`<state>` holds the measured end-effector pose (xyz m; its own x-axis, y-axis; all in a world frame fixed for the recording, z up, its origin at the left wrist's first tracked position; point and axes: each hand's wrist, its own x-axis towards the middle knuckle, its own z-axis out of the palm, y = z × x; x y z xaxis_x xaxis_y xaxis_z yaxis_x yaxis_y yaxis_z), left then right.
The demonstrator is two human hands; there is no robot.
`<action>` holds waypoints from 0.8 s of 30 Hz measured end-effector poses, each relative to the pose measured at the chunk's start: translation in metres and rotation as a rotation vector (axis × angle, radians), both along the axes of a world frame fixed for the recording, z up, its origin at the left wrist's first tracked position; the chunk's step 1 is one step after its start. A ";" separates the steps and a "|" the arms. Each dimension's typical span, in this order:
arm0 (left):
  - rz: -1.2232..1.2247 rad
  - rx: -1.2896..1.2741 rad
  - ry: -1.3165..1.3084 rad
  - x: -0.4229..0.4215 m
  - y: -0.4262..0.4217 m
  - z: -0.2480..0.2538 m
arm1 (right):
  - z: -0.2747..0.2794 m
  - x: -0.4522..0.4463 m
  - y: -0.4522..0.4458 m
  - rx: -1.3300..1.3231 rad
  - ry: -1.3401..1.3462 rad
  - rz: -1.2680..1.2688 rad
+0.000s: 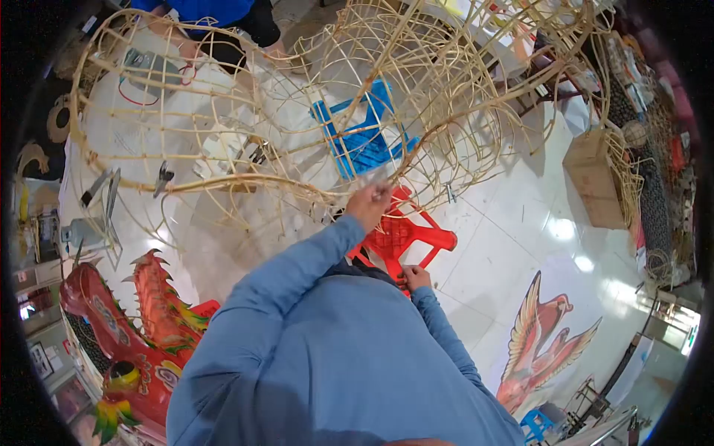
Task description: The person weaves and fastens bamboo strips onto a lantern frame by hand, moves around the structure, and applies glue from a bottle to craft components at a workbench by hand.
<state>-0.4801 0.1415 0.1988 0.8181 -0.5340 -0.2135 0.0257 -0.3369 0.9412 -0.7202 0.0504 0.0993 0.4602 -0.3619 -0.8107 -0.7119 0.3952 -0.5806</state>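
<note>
Clock read from mid-view, 12 straight ahead.

- Nearest, 6 o'clock: wearer's blue-grey shirt (335, 357), both sleeves reaching forward.
- Right hand (416, 277) low, between 4 and 5, close in to the body. Fingers partly curled; contents, if any, cannot be told. Placed just beside the near side of the red stool (390, 236), perhaps for support; contact unclear.
- Red stool itself just off centre toward 3, between the body and the lattice, perhaps kept there to be within easy reach.
- Left hand (368, 206) further out, near centre, a shade past 12. Fingers bent in, tips blurred; cannot tell how tightly they close or on what. Held up at the near rim of the cane frame (245, 178), probably because the canes there are best reached from this side.
- Cane frame: large open lattice, sweeping from 10 through 12 to 2. A dark clamp (163, 177) sits by its rim between 9 and 10, likely to pin canes together.
- Blue stool (364, 149) at 12, seen through the lattice; whether it bears any weight, cannot tell.
- Around the edges: red dragon head (123, 327) at 8, winged cut-out (539, 349) at 4, cardboard box (593, 178) near 3, apparently set aside from the work.
- Far, 11 o'clock: another person (216, 11) in blue, beyond the canes.
</note>
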 end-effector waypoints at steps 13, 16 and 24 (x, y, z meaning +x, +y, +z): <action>-0.077 0.472 -0.191 -0.126 0.247 -0.049 | -0.001 0.020 -0.029 -0.036 -0.053 0.231; 0.172 0.463 -0.006 -0.130 0.275 -0.072 | 0.004 0.043 -0.028 -0.153 0.016 0.304; 0.153 0.543 0.134 -0.114 0.345 -0.104 | -0.019 0.063 0.021 -0.238 0.025 0.293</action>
